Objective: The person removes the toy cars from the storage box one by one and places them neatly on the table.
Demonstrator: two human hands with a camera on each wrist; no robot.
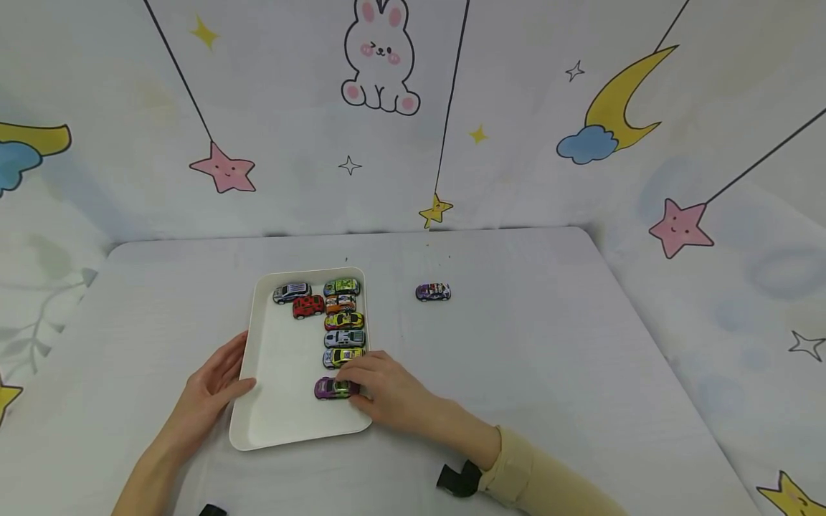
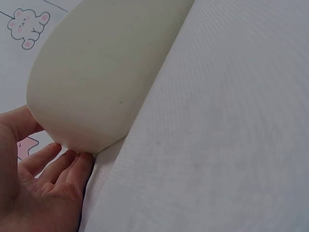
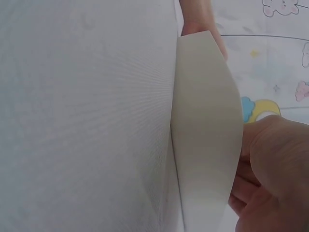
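Note:
A white tray (image 1: pixel 277 387) lies on the table, its outer wall (image 2: pixel 106 72) filling much of the left wrist view. At its left side my left hand (image 1: pixel 206 390) pinches the wall, thumb over the rim and fingers against the outside. Over the right rim reaches my right hand (image 1: pixel 395 393), which pinches a purple toy car (image 1: pixel 325 388) by its right end, low in the tray. Just above it sits a yellow toy car (image 1: pixel 340 357), the lowest of a column along the right wall. In the right wrist view the tray wall hides the held car.
Further up that column are a light-coloured car (image 1: pixel 345 339) and a green car (image 1: pixel 341 287), among several. A silver car (image 1: pixel 292 292) and a red car (image 1: pixel 308 307) sit left of them. Outside the tray, a purple-white car (image 1: pixel 433 292) stands on the white tablecloth (image 1: pixel 548 344).

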